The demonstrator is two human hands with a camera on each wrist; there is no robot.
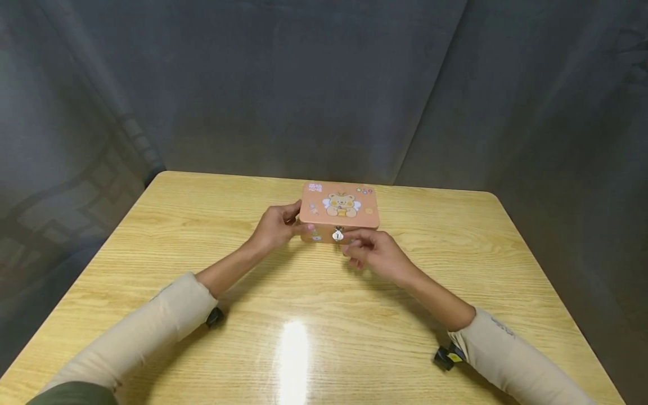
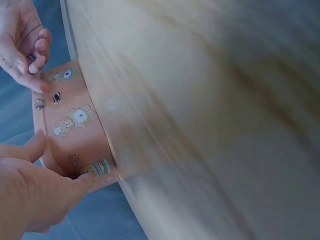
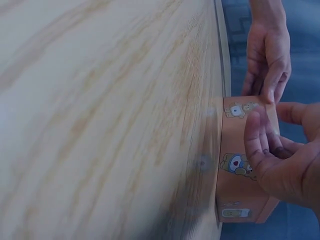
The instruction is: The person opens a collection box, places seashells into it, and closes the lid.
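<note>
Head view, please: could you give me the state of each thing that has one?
Box: lid closed, flat on the table.
Lock: on the box's front; locked or not, cannot tell.
Left hand: holds the box's left end.
Right hand: fingers curled at the lock.

We wear long cream sleeves pushed up our forearms, a dark green hem at one shoulder, and black wrist cameras strapped underneath.

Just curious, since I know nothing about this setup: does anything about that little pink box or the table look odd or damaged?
Nothing stands out. The pink box sits flat and closed on the wooden table, the left hand holding its end, the right hand by its lock.
</note>
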